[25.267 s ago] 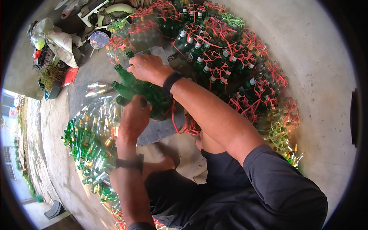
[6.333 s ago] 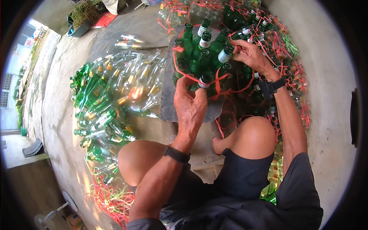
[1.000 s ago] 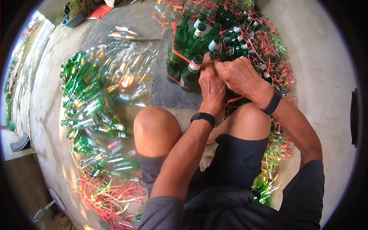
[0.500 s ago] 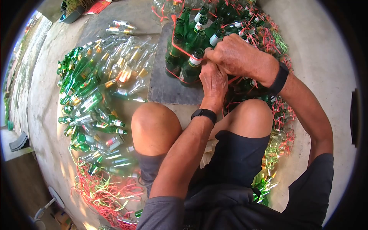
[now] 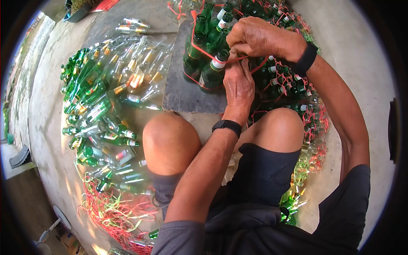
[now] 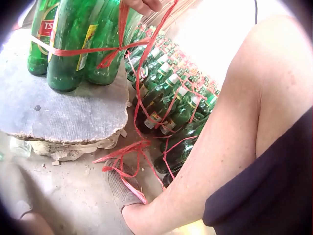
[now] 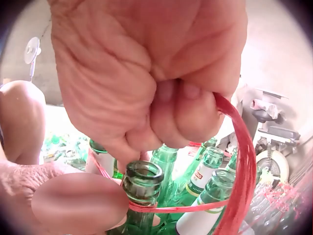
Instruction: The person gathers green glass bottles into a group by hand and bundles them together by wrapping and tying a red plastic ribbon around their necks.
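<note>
Head view: a cluster of upright green glass bottles is seen standing on a flat grey stone slab, just ahead of the person's bare knees.
Right hand: the right hand is clenched above the bottle necks, and a red plastic strap is gripped inside the fist.
Left hand: the left hand is held against the near side of the cluster, fingers raised to the strap beside the white-labelled neck; whether the strap is pinched there cannot be told.
Right wrist view: the red plastic strap is shown running out of the closed fist and looping round the open bottle mouths.
Left wrist view: the bottle bodies are bound by a knotted band of the strap, and loose strap ends are trailed down past the slab edge to the ground.
Loose pile: a heap of green and clear glass bottles is spread on the concrete floor to the person's left.
Bundled stock: tied bottle bundles are packed close on the person's right.
Strap scraps: a tangle of red and yellow strap offcuts is left lying near the left knee.
</note>
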`<state>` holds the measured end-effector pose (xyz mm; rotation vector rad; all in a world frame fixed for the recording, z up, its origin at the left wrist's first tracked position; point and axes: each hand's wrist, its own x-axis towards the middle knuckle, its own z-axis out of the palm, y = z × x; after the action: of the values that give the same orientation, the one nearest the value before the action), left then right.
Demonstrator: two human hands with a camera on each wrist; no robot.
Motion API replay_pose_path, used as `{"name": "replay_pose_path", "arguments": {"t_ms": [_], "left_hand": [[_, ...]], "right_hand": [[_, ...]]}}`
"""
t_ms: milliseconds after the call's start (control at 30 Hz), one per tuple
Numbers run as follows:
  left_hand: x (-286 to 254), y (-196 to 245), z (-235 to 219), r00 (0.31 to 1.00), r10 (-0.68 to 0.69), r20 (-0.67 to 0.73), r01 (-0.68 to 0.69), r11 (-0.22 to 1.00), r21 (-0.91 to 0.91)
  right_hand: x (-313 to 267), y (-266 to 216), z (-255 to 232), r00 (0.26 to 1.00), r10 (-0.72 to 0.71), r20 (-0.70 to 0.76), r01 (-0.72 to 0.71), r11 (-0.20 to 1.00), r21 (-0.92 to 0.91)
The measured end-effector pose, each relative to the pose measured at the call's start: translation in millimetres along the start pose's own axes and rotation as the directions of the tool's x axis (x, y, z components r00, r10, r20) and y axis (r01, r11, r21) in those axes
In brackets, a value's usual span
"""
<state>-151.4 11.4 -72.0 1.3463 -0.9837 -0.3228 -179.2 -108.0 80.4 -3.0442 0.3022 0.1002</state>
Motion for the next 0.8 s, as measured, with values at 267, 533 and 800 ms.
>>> {"name": "replay_pose_path", "arguments": {"t_ms": [267,533,800], "left_hand": [[0.4,6.9,-5.5,0.988,-0.109,0.112,0.115,0.993,-0.041],[-0.5,8.0,-5.9,0.987,-0.121,0.107,0.128,0.990,-0.055],[0.9,11.4,-7.1,0.987,-0.121,0.109,0.131,0.987,-0.090]], "right_hand": [[8.4,16.0,1.2,0.993,0.041,0.111,-0.069,0.961,0.266],[3.6,19.8,4.4,0.996,0.087,0.037,-0.093,0.965,0.244],[-7.6,26.8,5.5,0.973,0.230,0.028,-0.229,0.932,0.280]]}}
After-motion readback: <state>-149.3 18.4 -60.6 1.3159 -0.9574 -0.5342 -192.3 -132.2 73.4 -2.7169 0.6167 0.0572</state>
